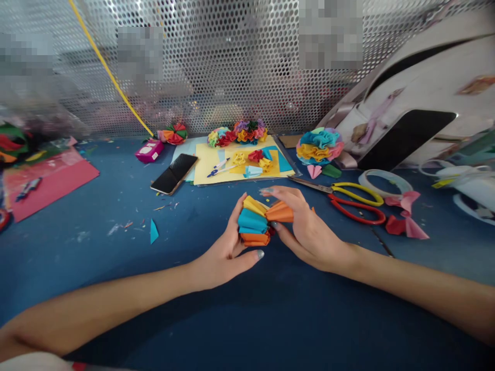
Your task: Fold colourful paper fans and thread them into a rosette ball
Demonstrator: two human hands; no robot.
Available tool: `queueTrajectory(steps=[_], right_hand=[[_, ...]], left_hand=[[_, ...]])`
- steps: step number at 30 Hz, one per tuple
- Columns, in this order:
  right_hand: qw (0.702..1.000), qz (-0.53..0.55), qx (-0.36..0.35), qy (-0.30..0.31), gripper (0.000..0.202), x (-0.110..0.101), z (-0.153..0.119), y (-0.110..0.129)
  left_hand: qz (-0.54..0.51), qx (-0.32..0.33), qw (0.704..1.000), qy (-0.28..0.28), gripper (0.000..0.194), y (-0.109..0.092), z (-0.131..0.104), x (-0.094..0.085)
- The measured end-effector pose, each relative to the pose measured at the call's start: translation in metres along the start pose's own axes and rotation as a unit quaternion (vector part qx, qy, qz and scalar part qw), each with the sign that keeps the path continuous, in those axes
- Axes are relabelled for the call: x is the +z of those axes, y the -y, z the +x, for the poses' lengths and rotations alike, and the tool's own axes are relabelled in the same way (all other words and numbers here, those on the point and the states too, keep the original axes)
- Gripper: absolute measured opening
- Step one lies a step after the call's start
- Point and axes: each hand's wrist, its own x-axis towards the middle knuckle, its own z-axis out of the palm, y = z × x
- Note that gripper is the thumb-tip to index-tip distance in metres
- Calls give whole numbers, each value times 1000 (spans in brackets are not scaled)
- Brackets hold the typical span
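Between my hands, above the blue table (154,293), is a pleated paper flower (253,220) with yellow, blue and orange folds. My left hand (228,247) cups it from the left, fingers behind and thumb in front. At the flower's right side, my right hand (309,224) pinches an orange pleated paper piece (280,212) between thumb and fingers. The orange piece touches the rest of the flower; whether it is joined to it I cannot tell.
Scissors (344,198) with red and yellow handles lie to the right, near a roll of tape (384,183). Further back are a phone (175,174), yellow paper (204,154) with small folded pieces, and finished paper flowers (320,146). A pale backpack (421,77) stands behind, against a perforated metal screen (232,62).
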Motion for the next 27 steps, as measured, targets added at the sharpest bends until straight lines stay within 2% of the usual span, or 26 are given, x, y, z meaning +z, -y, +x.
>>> queueTrajectory(steps=[6, 9, 13, 17, 21, 24, 27], right_hand=[[1000, 0, -11, -10, 72, -2, 0, -2], [1000, 0, -11, -7, 72, -3, 1, -2], [1000, 20, 2, 6, 68, -3, 1, -3], [998, 56, 11, 21, 64, 0, -1, -8], [995, 97, 15, 32, 64, 1, -2, -12], [994, 104, 21, 40, 66, 1, -2, -12], [994, 97, 21, 51, 65, 1, -2, -11]], left_hand=[[31, 11, 999, 11, 106, 1, 1, -3], [96, 11, 995, -21, 92, -5, 2, -4], [264, 33, 962, -66, 79, -11, 1, -8], [345, 46, 935, -65, 78, -15, 5, -13], [449, 61, 888, -72, 77, -26, 12, -18], [487, 57, 869, -62, 71, -36, 16, -25], [518, 47, 853, -26, 71, -46, 17, -32]])
